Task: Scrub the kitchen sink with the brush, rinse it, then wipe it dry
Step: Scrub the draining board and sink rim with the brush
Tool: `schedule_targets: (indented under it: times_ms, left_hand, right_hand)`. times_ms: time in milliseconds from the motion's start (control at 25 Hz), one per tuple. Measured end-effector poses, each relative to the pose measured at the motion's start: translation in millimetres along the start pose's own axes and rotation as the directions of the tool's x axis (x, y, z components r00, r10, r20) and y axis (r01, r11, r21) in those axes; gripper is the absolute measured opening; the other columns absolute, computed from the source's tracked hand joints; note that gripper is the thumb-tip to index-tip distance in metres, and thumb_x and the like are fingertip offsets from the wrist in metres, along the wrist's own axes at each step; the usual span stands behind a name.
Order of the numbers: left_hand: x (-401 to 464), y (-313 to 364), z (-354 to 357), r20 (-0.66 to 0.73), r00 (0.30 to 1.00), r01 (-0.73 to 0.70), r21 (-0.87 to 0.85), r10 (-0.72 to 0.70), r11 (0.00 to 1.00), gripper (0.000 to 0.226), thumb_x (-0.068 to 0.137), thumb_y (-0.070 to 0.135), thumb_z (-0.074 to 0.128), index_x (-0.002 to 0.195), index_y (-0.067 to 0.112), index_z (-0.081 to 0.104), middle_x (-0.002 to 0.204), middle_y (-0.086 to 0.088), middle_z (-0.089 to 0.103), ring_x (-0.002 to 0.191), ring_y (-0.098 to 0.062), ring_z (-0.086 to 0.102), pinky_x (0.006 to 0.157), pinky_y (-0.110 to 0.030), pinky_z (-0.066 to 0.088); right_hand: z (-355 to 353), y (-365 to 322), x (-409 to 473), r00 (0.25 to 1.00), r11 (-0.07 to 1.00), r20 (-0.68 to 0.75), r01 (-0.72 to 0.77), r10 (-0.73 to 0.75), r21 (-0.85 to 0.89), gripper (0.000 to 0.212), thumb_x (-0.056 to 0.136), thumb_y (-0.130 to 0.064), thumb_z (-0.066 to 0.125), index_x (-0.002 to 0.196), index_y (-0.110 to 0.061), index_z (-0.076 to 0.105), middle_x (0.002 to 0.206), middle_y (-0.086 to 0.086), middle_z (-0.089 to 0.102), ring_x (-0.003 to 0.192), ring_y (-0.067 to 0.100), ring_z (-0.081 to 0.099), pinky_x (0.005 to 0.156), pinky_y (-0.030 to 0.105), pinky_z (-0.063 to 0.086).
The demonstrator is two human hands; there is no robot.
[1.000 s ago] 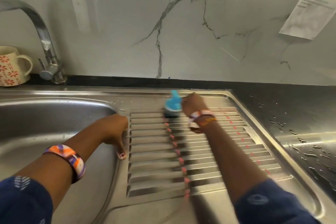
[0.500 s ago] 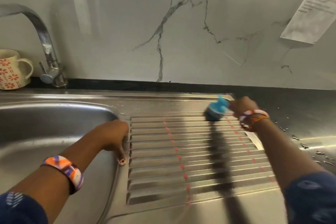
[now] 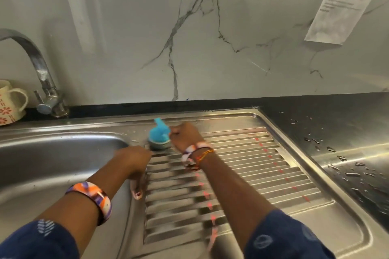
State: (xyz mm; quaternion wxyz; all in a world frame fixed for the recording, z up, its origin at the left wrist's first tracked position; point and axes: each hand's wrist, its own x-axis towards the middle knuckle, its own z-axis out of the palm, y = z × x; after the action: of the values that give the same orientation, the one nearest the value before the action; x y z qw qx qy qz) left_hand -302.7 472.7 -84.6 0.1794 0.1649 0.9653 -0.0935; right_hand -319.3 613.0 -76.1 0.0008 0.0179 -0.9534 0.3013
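Observation:
A blue brush (image 3: 159, 133) with a grey scrubbing head stands on the far left corner of the ribbed steel drainboard (image 3: 252, 170). My right hand (image 3: 186, 135) grips the brush from its right side. My left hand (image 3: 133, 164) rests on the ridge between the sink basin (image 3: 52, 160) and the drainboard, its thumb pointing down toward me. The basin lies to the left, steel and dull. No cloth is in view.
A curved steel faucet (image 3: 42, 75) rises at the back left, with a floral mug (image 3: 10, 103) beside it. Water drops dot the dark counter (image 3: 347, 143) on the right. A paper sheet (image 3: 345, 4) hangs on the marble wall.
My right hand swept the brush from the drainboard's middle to its far right, then back to the far left corner. My left hand stayed on the ridge.

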Motion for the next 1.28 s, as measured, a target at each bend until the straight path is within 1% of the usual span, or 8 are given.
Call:
schedule_targets:
  times_ms: [200, 360, 560, 680, 800, 960, 1160, 1280]
  left_hand:
    - [-5.8, -2.5, 0.4, 0.053, 0.998, 0.033, -0.087, -0.029, 0.996, 0.041, 0.077, 0.027, 0.075, 0.114, 0.016, 0.059, 0.108, 0.001, 0.060, 0.104, -0.014, 0.058, 0.088, -0.023, 0.046]
    - [-10.8, -9.1, 2.1, 0.071, 0.997, -0.014, -0.109, 0.022, 0.994, 0.043, 0.071, 0.028, 0.080, 0.107, 0.014, 0.062, 0.108, 0.001, 0.064, 0.101, -0.014, 0.061, 0.089, -0.023, 0.049]
    - [-11.0, -10.7, 3.5, 0.067, 0.996, -0.046, -0.146, 0.056, 0.988, 0.029, 0.071, 0.028, 0.080, 0.089, 0.017, 0.062, 0.092, 0.003, 0.062, 0.094, -0.013, 0.063, 0.085, -0.022, 0.049]
    - [-9.3, -11.3, 3.7, 0.053, 0.997, -0.047, -0.155, 0.056, 0.987, 0.033, 0.072, 0.027, 0.080, 0.096, 0.015, 0.062, 0.091, 0.004, 0.059, 0.096, -0.014, 0.062, 0.084, -0.022, 0.048]
    - [-8.6, -9.4, 2.9, 0.038, 0.998, -0.043, -0.143, 0.049, 0.989, 0.022, 0.076, 0.024, 0.076, 0.089, 0.016, 0.060, 0.091, 0.004, 0.057, 0.094, -0.013, 0.061, 0.082, -0.021, 0.047]
    - [-13.0, -9.3, 0.5, 0.052, 0.998, -0.024, -0.213, 0.035, 0.977, 0.023, 0.073, 0.026, 0.078, 0.085, 0.023, 0.058, 0.085, 0.010, 0.053, 0.085, -0.007, 0.054, 0.072, -0.015, 0.045]
    - [-17.9, -22.2, 11.2, 0.030, 0.999, -0.030, -0.259, 0.039, 0.965, 0.038, 0.068, 0.033, 0.081, 0.099, 0.023, 0.060, 0.101, 0.010, 0.059, 0.091, -0.005, 0.055, 0.067, -0.010, 0.041]
    - [-17.5, -25.3, 14.7, 0.030, 0.999, -0.031, -0.286, 0.041, 0.958, 0.039, 0.064, 0.035, 0.084, 0.094, 0.023, 0.061, 0.103, 0.006, 0.063, 0.092, -0.007, 0.059, 0.074, -0.016, 0.046]
  right_hand:
    - [-9.5, 10.1, -2.5, 0.999, 0.999, -0.019, 0.047, -0.047, 0.006, 0.033, 0.096, -0.019, 0.045, 0.121, -0.009, 0.064, 0.112, 0.018, 0.067, 0.099, 0.027, 0.062, 0.076, 0.023, 0.042]
    - [-83.5, 95.7, -2.6, 0.974, 0.978, -0.155, -0.180, 0.163, -0.105, 0.032, 0.097, -0.022, 0.047, 0.109, -0.001, 0.067, 0.085, 0.015, 0.060, 0.077, 0.023, 0.052, 0.058, 0.020, 0.035]
    - [-150.5, 176.7, -7.7, 0.777, 0.833, -0.381, -0.552, 0.501, -0.030, 0.034, 0.096, -0.019, 0.047, 0.117, 0.006, 0.059, 0.118, 0.021, 0.062, 0.106, 0.035, 0.058, 0.075, 0.027, 0.037]
    - [-122.0, 143.2, -14.1, 0.845, 0.894, -0.362, -0.443, 0.392, -0.065, 0.032, 0.097, -0.017, 0.046, 0.117, 0.004, 0.061, 0.114, 0.020, 0.064, 0.100, 0.031, 0.060, 0.075, 0.025, 0.038]
    - [-49.9, 71.1, -17.7, 0.974, 0.994, -0.213, -0.091, 0.075, -0.064, 0.030, 0.097, -0.015, 0.045, 0.117, -0.003, 0.064, 0.110, 0.016, 0.068, 0.095, 0.025, 0.064, 0.074, 0.019, 0.038]
    - [14.2, -9.6, -5.3, 0.991, 0.990, -0.022, 0.131, -0.132, -0.049, 0.033, 0.096, -0.016, 0.042, 0.122, -0.009, 0.062, 0.115, 0.016, 0.066, 0.107, 0.028, 0.062, 0.088, 0.027, 0.047]
    - [-40.9, 38.2, 6.8, 0.999, 0.992, 0.008, 0.045, -0.044, -0.120, 0.031, 0.097, -0.020, 0.045, 0.118, -0.009, 0.065, 0.109, 0.015, 0.067, 0.097, 0.026, 0.062, 0.073, 0.022, 0.038]
    - [-112.7, 116.9, 6.1, 0.973, 0.946, -0.096, -0.227, 0.210, -0.232, 0.032, 0.096, -0.024, 0.048, 0.111, -0.002, 0.066, 0.094, 0.014, 0.063, 0.082, 0.023, 0.055, 0.071, 0.024, 0.036]
